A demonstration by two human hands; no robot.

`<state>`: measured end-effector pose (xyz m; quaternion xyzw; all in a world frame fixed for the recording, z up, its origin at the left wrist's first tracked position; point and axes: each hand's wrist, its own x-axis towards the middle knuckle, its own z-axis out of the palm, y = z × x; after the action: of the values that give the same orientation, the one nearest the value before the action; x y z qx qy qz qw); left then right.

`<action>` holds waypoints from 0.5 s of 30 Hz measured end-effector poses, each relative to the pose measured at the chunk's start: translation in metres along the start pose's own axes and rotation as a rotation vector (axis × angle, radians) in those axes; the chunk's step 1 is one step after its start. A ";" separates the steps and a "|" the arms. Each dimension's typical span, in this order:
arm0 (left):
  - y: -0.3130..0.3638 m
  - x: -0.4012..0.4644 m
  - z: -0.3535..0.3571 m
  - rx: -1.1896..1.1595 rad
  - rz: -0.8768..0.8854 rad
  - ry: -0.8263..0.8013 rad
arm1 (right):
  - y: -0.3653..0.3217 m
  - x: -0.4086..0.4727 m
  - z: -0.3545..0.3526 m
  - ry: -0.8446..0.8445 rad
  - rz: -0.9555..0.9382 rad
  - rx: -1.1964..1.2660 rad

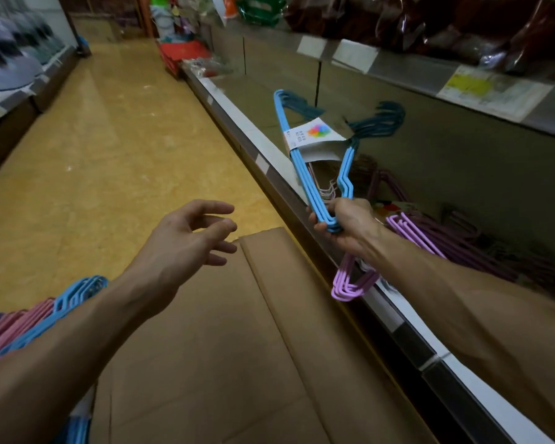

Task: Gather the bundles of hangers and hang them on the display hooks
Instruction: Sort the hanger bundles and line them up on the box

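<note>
Bundle: blue hangers (314, 155), light, stiff; grip the corner.
Right hand (343, 222): clasps it, 3 o'clock.
Left hand (186, 238): spread, empty.

Sky-blue hanger bundle (314, 174) wrapped in a white paper band (314, 136) with a rainbow splash; lilac hangers (353, 283); pink and blue ones (39, 318); plain brown cardboard (212, 347); mottled yellow floor (109, 139).

box (225, 331) before shelf (269, 161) | bundle (318, 155) over shelf | floor (109, 139) left
</note>
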<state>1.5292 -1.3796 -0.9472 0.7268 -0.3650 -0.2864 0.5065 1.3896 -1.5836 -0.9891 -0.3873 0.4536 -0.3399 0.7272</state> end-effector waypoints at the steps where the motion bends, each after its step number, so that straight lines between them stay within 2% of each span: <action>1: -0.001 -0.003 -0.008 -0.009 -0.020 0.008 | 0.003 -0.003 0.004 -0.016 0.009 -0.040; 7: -0.012 -0.030 -0.055 -0.035 -0.125 0.099 | 0.020 -0.032 0.033 -0.119 0.025 -0.243; 15: -0.021 -0.052 -0.115 -0.309 -0.185 0.339 | 0.047 -0.100 0.087 -0.513 0.062 -0.368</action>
<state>1.5952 -1.2721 -0.9271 0.7085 -0.1588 -0.2580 0.6374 1.4411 -1.4547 -0.9653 -0.5714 0.3208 -0.1207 0.7456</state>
